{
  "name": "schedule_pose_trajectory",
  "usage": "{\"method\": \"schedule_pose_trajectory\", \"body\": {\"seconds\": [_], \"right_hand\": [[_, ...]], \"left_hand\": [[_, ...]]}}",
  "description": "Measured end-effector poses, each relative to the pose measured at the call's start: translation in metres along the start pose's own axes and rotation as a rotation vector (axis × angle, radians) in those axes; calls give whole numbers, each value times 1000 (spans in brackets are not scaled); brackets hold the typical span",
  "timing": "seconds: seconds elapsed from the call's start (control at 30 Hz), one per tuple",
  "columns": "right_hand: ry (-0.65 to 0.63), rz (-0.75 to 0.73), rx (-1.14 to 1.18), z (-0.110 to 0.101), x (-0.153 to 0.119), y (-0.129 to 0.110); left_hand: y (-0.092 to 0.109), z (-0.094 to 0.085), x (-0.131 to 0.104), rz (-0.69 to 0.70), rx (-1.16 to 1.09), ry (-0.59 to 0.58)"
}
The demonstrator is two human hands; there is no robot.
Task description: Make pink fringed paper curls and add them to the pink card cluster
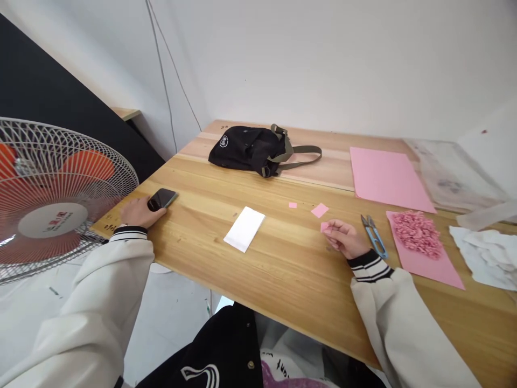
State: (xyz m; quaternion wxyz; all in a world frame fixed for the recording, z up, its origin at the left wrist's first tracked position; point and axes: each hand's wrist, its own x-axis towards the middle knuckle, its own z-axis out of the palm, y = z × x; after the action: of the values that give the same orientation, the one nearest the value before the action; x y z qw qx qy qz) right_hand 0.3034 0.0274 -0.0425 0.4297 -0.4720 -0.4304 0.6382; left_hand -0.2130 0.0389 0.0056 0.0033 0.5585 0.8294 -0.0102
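Left hand [139, 212]: one
Right hand [343, 237]: one
Phone [162, 200]: one
Small pink pieces [320, 210]: three
White folded paper [244, 229]: one
Snips [375, 235]: one pair
Large pink sheets [388, 178]: two
Pink bits [418, 234]: one heap, too many to count
White scraps [487, 245]: one pile, number unclear
Black bag [244, 148]: one
Fan [52, 220]: one

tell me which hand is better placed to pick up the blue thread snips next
Probably the right hand: it is close beside the blue thread snips, though it pinches a small pink piece. The left hand is far across, touching the smartphone.
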Motion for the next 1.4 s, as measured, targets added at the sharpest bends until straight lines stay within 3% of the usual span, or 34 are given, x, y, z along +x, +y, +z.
{"method": "schedule_pose_trajectory", "body": {"seconds": [0.2, 0.47, 0.57, 0.67, 0.77, 0.83, 1.17, 1.4], "right_hand": [[9, -24, -22, 3, -2, 0], [10, -42, -55, 6, -4, -1], [11, -33, -69, 6, -4, 0], [-7, -30, -104, 6, -4, 0], [-21, -41, -118, 6, -4, 1], [-25, -47, -122, 5, -3, 1], [-16, -49, -180, -1, -2, 7], [-21, -58, -217, -1, -2, 7]], "left_hand": [[0, 2, -6, -52, 23, 45], [8, 26, -55, -234, 32, 352], [9, 29, -62, -234, 45, 353], [10, 28, -55, -229, 14, 326], [10, 23, -43, -230, -100, 191], [9, 21, -39, -229, -135, 172], [-10, 35, -68, -275, -137, 365], [-21, 44, -72, -252, -105, 442]]}}
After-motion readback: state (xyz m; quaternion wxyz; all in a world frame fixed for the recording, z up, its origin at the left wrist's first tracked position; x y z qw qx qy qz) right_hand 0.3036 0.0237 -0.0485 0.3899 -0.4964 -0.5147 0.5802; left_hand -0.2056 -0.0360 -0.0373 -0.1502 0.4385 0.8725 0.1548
